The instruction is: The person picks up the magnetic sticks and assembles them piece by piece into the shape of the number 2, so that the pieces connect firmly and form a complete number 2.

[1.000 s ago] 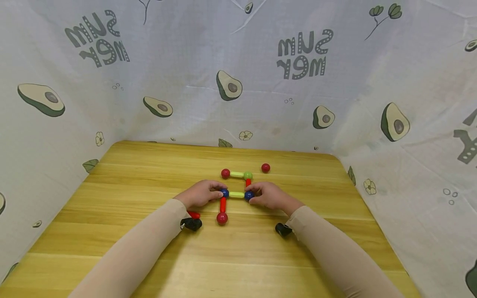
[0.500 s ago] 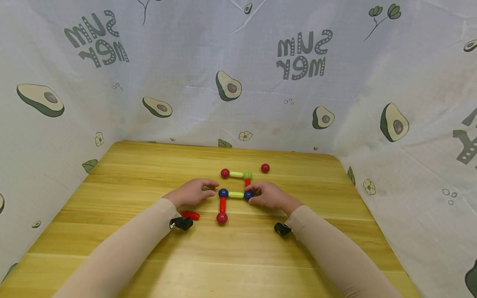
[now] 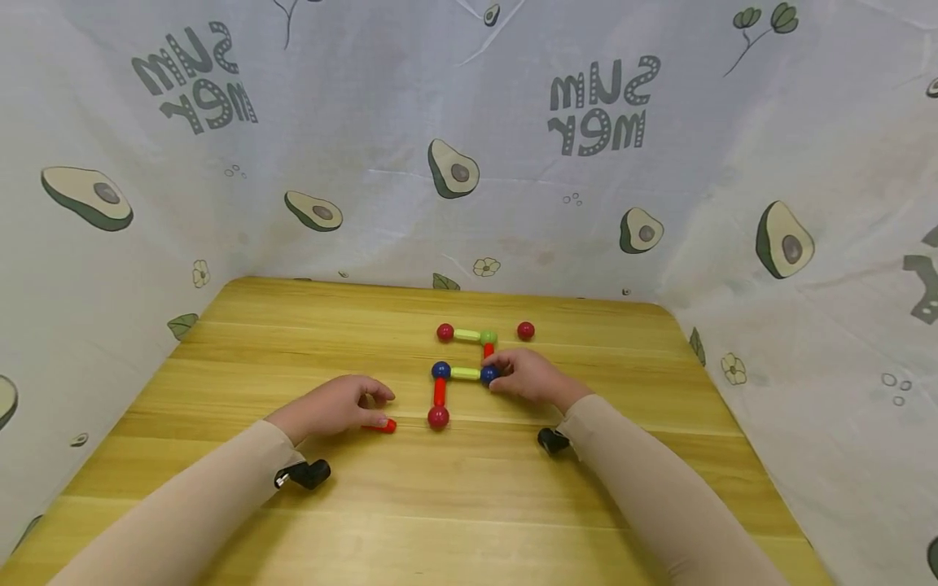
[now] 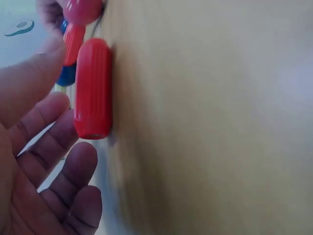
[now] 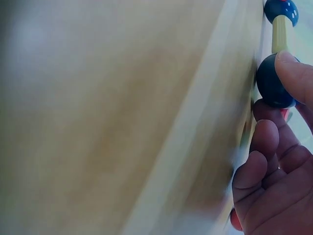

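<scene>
Having drawn back from the blue ball [image 3: 440, 370], the left hand [image 3: 333, 407] hovered slack-fingered over a loose red rod [image 3: 383, 425], while the right hand [image 3: 529, 377] pinched the other blue ball [image 3: 488, 374].

Left hand [image 3: 333, 407] loosely open, right hand [image 3: 529, 378] pinching.

A wooden tabletop [image 3: 469, 505] with a pale yellow grain and rounded far corners fills the lower view. White cloth [image 3: 513, 122] printed with avocados, small flowers and mirrored grey lettering hangs behind the far edge and along both side edges. Lighting is even, without hard shadows.
</scene>
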{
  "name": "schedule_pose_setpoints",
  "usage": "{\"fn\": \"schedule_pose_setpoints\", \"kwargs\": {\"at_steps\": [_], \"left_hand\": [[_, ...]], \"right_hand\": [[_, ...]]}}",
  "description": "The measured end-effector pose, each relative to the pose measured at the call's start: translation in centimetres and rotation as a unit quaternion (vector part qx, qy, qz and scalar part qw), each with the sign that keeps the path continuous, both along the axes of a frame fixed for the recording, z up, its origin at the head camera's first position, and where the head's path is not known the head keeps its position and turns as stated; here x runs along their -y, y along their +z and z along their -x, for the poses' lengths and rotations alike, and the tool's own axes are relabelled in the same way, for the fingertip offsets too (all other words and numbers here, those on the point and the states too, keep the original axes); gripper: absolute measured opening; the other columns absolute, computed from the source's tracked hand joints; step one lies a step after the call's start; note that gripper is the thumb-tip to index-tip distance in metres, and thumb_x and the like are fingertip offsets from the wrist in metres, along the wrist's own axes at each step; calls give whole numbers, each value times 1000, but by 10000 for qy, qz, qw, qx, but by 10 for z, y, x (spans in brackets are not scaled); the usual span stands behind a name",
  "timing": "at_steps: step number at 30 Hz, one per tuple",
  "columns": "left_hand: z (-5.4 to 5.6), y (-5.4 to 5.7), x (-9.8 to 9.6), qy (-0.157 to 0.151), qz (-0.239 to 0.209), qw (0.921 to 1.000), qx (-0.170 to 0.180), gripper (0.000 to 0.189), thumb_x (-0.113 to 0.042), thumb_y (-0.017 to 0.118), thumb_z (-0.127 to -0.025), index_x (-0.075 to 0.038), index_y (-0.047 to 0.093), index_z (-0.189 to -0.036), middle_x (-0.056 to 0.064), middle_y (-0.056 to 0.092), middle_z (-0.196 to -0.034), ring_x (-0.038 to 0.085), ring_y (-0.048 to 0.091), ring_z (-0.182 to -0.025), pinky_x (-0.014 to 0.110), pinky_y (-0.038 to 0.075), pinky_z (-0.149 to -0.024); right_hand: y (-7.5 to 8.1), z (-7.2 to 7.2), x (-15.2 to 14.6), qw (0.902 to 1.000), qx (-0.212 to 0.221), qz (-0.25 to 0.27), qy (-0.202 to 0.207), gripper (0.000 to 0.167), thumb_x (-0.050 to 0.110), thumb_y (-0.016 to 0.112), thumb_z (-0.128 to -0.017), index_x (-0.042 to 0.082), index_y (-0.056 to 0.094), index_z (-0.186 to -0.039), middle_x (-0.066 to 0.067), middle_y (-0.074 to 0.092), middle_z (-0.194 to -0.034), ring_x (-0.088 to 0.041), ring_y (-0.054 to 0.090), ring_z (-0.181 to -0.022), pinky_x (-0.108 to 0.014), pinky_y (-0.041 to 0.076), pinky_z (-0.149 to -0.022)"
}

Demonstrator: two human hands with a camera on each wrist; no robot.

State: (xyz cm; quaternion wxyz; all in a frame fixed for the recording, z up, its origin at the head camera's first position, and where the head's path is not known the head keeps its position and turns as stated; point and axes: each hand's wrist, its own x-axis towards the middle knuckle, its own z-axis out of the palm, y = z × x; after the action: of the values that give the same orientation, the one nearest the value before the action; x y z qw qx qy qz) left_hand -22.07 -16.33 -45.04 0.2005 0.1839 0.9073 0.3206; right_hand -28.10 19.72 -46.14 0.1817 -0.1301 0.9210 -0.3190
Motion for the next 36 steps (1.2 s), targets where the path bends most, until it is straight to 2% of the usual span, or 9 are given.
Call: {"fn": "schedule_pose_setpoints", "kwargs": {"at_steps": [6, 11, 18, 36], "left_hand": [[-16, -1, 1, -13, 177, 9995, -269, 36, -28, 85, -90, -18, 75, -124, -6, 71, -112, 13, 62, -99, 42, 53, -97], [-22, -5, 1, -18, 338, 9977, -590, 29, -26, 83, -92, -20, 76, -119, -7, 72, -114, 12, 63, -103, 43, 53, -100], [-24, -10, 2, 74, 373, 9969, -692, 20, -22, 81, -94, -24, 78, -114, -10, 70, -111, 11, 61, -100, 41, 52, -99], [-24, -10, 4, 60, 340, 9966, -753, 17, -17, 79, -95, -21, 79, -112, -7, 71, -110, 12, 61, -100, 41, 53, -98]], "right_hand": [[1, 6, -1, 9999, -64, 94, 17, 39, 20, 81, -95, 19, 72, -133, -7, 69, -125, -25, 61, -106, -43, 53, -100], [0, 11, -1, 9998, 45, 182, -7, 40, 22, 81, -95, 20, 72, -134, -8, 68, -127, -26, 62, -110, -44, 53, -103], [-1, 12, -1, 9996, 35, 284, 19, 41, 22, 81, -94, 19, 72, -134, -8, 68, -127, -25, 64, -112, -45, 52, -106], [-3, 12, -2, 9990, 50, 434, 44, 40, 19, 80, -95, 16, 71, -134, -9, 68, -129, -26, 62, -115, -47, 50, -110]]}}
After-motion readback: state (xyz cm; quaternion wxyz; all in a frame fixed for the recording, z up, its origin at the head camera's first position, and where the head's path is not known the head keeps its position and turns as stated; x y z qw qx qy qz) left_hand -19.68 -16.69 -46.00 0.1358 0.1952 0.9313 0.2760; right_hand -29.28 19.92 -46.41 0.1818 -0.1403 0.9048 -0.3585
